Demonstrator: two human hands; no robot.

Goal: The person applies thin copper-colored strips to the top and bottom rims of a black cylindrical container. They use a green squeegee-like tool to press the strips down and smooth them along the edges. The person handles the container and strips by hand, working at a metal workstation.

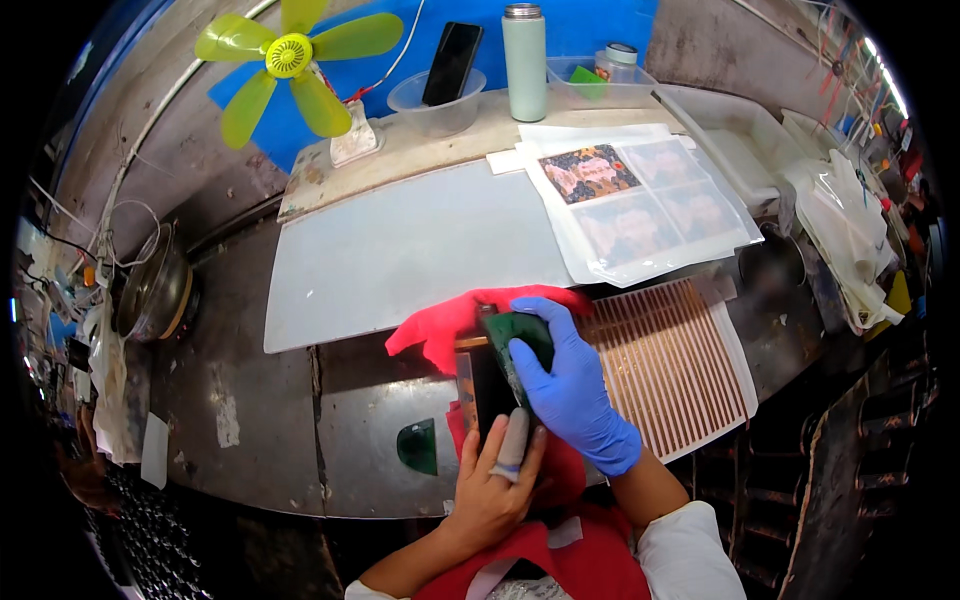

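My right hand [575, 390], in a blue glove, is closed around a dark green scraper-like piece [530, 338]. The piece is tilted over a dark rectangular block [491, 385] with an orange-brown side. At the block's near end, my bare left hand [500, 480] grips it, with a grey cover [512, 445] on one finger. Red cloth [435, 330] lies beyond and beneath the block. To the left, a half-round green piece [417, 446] rests on the dark metal table [365, 480]. My right hand partly hides the held piece and the block's far end.
A pale grey board [410, 255] lies beyond my hands. Right of them is a sheet with copper-coloured strips [665, 365], with plastic-covered printed sheets [640, 205] behind it. Along the back stand a green fan [288, 56], a plastic bowl [437, 115] with a phone [452, 65], and a bottle [525, 65].
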